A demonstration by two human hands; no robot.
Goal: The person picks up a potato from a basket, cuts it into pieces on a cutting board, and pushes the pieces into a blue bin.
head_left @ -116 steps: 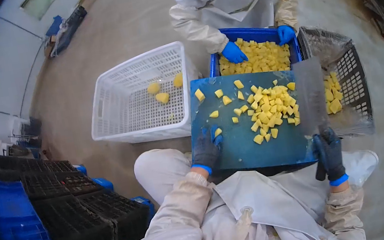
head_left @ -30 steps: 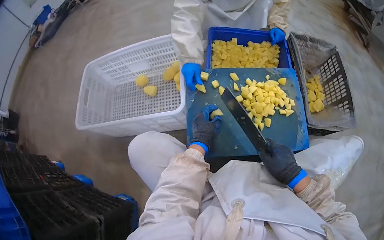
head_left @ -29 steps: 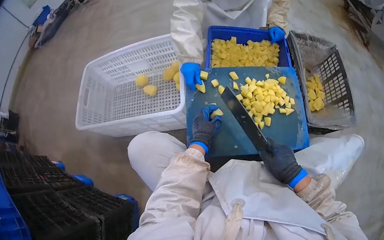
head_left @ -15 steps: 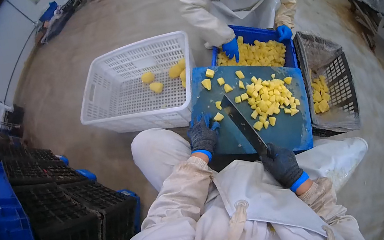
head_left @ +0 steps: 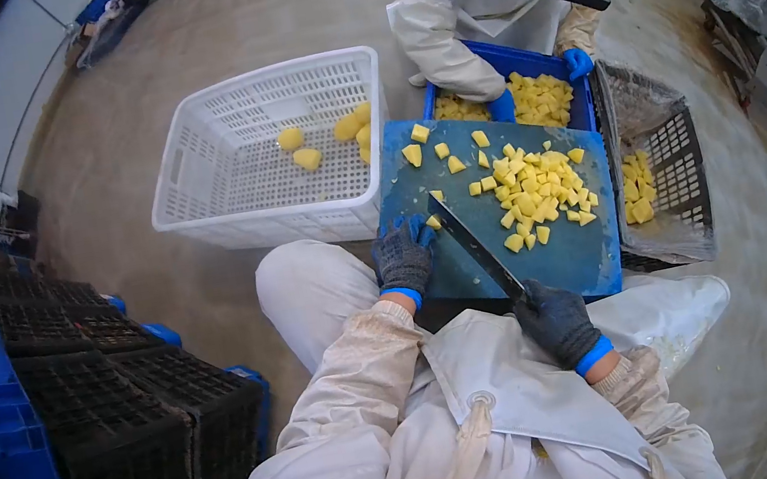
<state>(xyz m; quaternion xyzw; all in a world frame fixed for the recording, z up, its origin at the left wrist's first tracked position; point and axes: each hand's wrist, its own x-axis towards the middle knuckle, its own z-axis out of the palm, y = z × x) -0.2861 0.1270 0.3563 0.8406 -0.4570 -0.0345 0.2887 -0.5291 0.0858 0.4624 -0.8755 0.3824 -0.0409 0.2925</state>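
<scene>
My right hand (head_left: 557, 320), in a dark glove, is closed round the handle of a large knife (head_left: 479, 249). The blade lies slanted over the blue-green cutting board (head_left: 552, 274), its tip pointing away from me. My left hand (head_left: 404, 258), gloved with blue fingertips, is at the board's left edge with its fingers stretched forward, holding nothing I can see. Beside those fingertips and the blade is one small yellow potato piece (head_left: 434, 223). A heap of potato chunks (head_left: 537, 188) lies on the right half of the board, with several loose pieces towards the far left corner.
A white basket (head_left: 263, 217) holds several peeled potatoes (head_left: 307, 159). Across the board, a co-worker (head_left: 467, 12) reaches into a blue crate (head_left: 585, 111) of potato chunks. A lined black crate (head_left: 683, 179) stands at right; black crates (head_left: 129, 414) are stacked at left.
The knife's tip has come down beside the small potato piece near my left fingers. The co-worker leans further forward, one arm now deeper in the blue crate. My view has shifted slightly.
</scene>
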